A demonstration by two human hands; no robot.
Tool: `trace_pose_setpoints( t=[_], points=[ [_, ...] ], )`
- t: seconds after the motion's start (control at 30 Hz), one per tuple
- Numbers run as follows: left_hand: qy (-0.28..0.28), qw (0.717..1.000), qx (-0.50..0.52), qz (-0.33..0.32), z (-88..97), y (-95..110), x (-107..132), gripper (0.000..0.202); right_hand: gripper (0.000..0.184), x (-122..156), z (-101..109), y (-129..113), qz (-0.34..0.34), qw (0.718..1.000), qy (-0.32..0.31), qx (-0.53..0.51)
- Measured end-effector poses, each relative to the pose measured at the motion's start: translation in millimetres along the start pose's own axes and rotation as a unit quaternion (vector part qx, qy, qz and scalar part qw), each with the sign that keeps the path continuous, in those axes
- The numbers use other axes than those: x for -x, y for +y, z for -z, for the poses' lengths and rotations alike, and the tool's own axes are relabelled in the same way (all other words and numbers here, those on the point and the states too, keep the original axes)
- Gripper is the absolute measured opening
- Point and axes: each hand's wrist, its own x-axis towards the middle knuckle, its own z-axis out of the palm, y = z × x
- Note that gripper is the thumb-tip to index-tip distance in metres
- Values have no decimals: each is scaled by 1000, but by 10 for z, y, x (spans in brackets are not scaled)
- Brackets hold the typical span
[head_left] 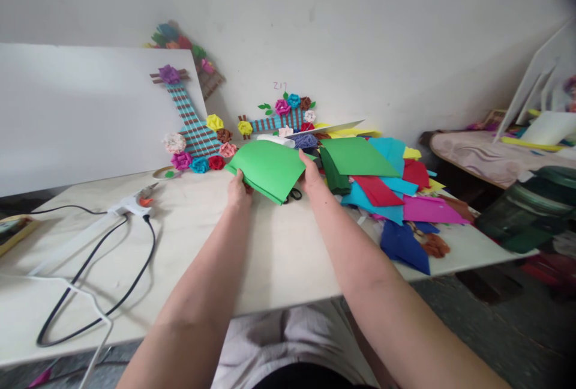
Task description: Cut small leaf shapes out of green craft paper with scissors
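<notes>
Mid-surface, over the off-white flat surface (pixel 288 269), we grip bright-green rectangular paper-like sheets (pixel 270 164): left hand (pixel 240 189) closed on the left edge, right hand (pixel 309 173) on the right edge, thumbs on top, fingers underneath mostly hidden. Rightward, we see multicoloured cut sheets (pixel 380 189) heaped; leftward, a white glue gun with orange trigger (pixel 135 203).

And it's 1 left hand (pixel 240 189) plus 1 right hand (pixel 309 173), 2 in all, on 1 bundle of green sheets (pixel 269 168)! Behind, 2 blue guitars (pixel 191 128): 8 flowers (pixel 169 74) around the taller, 7 around the sideways guitar (pixel 265 124)! Over left, 1 big white board (pixel 81 113), 1 glue gun (pixel 137 202), 1 ring (pixel 165 173)! Far right, 1 green-tinted jar (pixel 531 212)!
</notes>
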Motion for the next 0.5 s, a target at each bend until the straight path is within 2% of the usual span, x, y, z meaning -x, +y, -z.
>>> trace_pose_setpoints(
  t=[0.1, 0.2, 0.27, 0.43, 0.5],
  points=[
    [12, 1000, 0, -18, 14, -1, -14, 14, 24, -23, 30, 15, 12, 1000, 25, -12],
    [13, 999, 3, -40, 4, 0, 23, 16, 25, -48, 24, 32, 48, 999, 19, -14],
    [-25, 999, 0, -37, -4, 0, 63, 15, 27, -63, 7, 21, 73, 997, 26, -6],
    [-163, 985, -38, 36, -22, -25, 168, 8, 35, -114, 34, -22, 147, 985, 81, 33],
    [-191, 978, -65, 49, -34, -44, 208, 9, 39, -145, 95, -18, 161, 980, 106, 51]
  ],
)
